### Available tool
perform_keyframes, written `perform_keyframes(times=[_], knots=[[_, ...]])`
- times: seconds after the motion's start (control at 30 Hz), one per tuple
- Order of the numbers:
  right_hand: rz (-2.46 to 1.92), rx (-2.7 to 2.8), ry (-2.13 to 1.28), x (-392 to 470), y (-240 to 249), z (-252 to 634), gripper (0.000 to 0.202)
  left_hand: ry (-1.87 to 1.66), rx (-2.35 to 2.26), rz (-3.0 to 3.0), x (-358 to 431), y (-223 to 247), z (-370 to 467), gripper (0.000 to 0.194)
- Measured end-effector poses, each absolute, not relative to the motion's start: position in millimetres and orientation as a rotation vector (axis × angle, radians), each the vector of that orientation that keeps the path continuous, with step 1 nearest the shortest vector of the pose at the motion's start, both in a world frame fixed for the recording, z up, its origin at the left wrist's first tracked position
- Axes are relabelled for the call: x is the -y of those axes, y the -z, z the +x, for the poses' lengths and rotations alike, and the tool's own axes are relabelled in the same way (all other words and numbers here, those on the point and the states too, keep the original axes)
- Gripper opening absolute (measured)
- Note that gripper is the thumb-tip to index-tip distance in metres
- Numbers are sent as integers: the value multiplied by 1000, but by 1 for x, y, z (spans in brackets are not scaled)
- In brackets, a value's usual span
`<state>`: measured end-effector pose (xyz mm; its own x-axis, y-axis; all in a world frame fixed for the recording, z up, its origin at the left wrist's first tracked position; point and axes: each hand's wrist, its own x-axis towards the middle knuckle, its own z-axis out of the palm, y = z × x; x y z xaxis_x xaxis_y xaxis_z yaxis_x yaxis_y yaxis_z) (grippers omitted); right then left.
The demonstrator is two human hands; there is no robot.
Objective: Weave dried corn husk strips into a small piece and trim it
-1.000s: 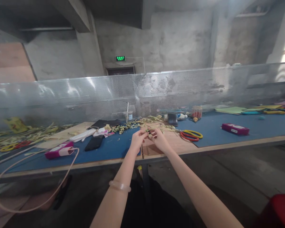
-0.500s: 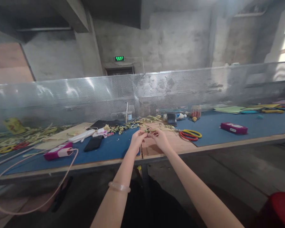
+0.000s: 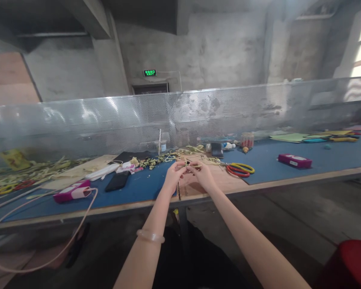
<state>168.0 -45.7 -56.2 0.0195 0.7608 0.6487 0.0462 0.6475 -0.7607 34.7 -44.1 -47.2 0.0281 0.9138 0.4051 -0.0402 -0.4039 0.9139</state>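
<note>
My left hand (image 3: 173,176) and my right hand (image 3: 203,176) meet above a light wooden board at the table's front edge. Both are closed, thumbs and fingertips pinching a small strip-like piece (image 3: 187,164) with a dark spot. Its exact kind is too small to make out, and the fingers hide much of it. Scissors with red and yellow handles (image 3: 241,169) lie just right of my right hand. Behind my fingers are loose pale green plant-like strips (image 3: 190,150). Small green knotted pieces (image 3: 152,162) are scattered to the left of them.
On the left lie a black phone (image 3: 118,181), a purple box (image 3: 72,191) with a looping cable, and a heap of green strips (image 3: 48,172). A second purple box (image 3: 295,160) sits on the right. Perforated metal sheeting (image 3: 198,112) borders the table's back.
The piece between my fingertips has turned slightly, and its dark spot stands more upright. Both hands stay together over the board; the view has shifted a little.
</note>
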Motion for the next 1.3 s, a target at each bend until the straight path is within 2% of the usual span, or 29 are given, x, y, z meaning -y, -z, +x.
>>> perform_keyframes(times=[0.13, 0.33, 0.53, 1.0, 1.3], knots=[[-781, 1434, -659, 49, 54, 170, 25, -1447, -914, 1516, 51, 42, 36, 21], [-789, 1381, -716, 51, 52, 172, 29, -1443, -875, 1593, 54, 42, 36, 31], [-814, 1377, -700, 53, 52, 172, 29, -1513, -847, 1630, 49, 47, 35, 28], [-752, 1457, -537, 51, 55, 169, 19, -1615, -903, 1456, 40, 49, 33, 31], [-730, 1482, -577, 52, 54, 167, 15, -1621, -918, 1458, 42, 48, 32, 32]])
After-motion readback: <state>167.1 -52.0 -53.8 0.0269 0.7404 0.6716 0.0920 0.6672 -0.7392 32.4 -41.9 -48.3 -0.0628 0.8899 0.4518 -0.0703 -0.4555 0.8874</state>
